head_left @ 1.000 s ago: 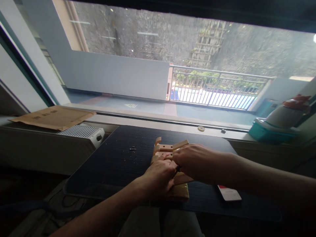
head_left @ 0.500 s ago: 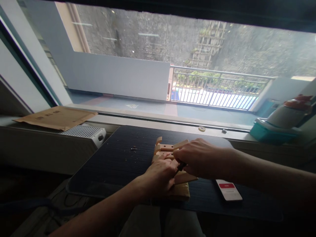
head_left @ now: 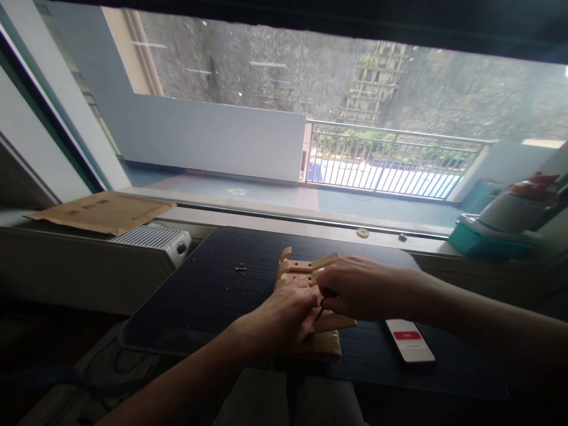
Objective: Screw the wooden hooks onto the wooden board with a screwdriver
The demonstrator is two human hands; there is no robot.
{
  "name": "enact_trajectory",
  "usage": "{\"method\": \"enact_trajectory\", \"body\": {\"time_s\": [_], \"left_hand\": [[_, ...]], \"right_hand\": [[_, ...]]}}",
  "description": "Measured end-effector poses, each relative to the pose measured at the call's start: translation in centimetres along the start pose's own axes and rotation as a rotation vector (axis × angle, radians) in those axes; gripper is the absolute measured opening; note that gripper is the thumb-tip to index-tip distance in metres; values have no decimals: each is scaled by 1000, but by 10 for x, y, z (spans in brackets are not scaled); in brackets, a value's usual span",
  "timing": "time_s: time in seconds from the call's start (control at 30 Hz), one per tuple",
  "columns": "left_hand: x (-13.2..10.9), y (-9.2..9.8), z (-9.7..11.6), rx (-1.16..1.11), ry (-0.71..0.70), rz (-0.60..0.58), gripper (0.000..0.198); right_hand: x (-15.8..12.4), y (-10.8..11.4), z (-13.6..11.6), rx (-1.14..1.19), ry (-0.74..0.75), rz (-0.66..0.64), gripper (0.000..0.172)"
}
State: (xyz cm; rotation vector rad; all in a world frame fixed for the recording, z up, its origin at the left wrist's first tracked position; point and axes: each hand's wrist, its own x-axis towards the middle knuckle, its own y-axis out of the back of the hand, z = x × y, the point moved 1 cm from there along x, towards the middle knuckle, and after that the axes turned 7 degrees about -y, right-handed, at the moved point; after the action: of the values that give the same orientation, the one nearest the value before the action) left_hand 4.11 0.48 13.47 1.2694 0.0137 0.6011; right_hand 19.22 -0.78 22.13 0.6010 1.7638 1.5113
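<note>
A pale wooden frame (head_left: 303, 265) with upturned curved ends and small dark holes rests on the dark table. Across its near part lies my left hand (head_left: 288, 307), fingers wrapped round the wood and hiding much of it. My right hand (head_left: 357, 287) is closed around a thin tool that looks like a screwdriver (head_left: 319, 315). Its dark handle is mostly inside the fist. The metal shaft slants down and left to the wood beside my left fingers; the tip is hidden. Under the near end is a yellowish block (head_left: 327, 346).
A phone (head_left: 410, 340) with a lit screen lies on the table (head_left: 199, 307), right of the wood. A small metal piece (head_left: 241, 269) and crumbs are at left. On the window sill sit a yellow ring (head_left: 362, 232) and a teal box (head_left: 477, 236). A brown envelope (head_left: 102, 212) lies far left.
My right hand has shifted slightly down and to the right and turned, so more of the tool's shaft shows. The left hand stays on the wood, its fingers slightly moved.
</note>
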Motion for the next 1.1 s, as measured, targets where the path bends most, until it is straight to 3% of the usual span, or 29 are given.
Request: {"method": "enact_trajectory", "body": {"time_s": [0.1,0.17,0.27,0.4,0.53,0.67,0.93,1.1], "left_hand": [[-16,11,1,-23,30,125,36],[-33,10,1,2,90,247,35],[-57,-5,6,71,191,428,21],[-71,-29,19,215,121,574,24],[-65,-39,25,288,94,488,27],[-61,-43,15,286,145,343,26],[-54,-46,-5,267,-5,284,14],[-56,-47,-4,264,36,214,15]], "right_hand": [[0,1,-4,24,35,49,13],[0,1,-6,-4,16,20,14],[2,2,-10,-73,-37,1,11],[6,4,-15,-101,-32,-13,13],[8,4,-14,-44,38,-18,10],[8,1,-8,-15,40,-9,10],[10,6,-9,-41,18,-85,15],[15,4,-12,-111,8,-100,18]]}}
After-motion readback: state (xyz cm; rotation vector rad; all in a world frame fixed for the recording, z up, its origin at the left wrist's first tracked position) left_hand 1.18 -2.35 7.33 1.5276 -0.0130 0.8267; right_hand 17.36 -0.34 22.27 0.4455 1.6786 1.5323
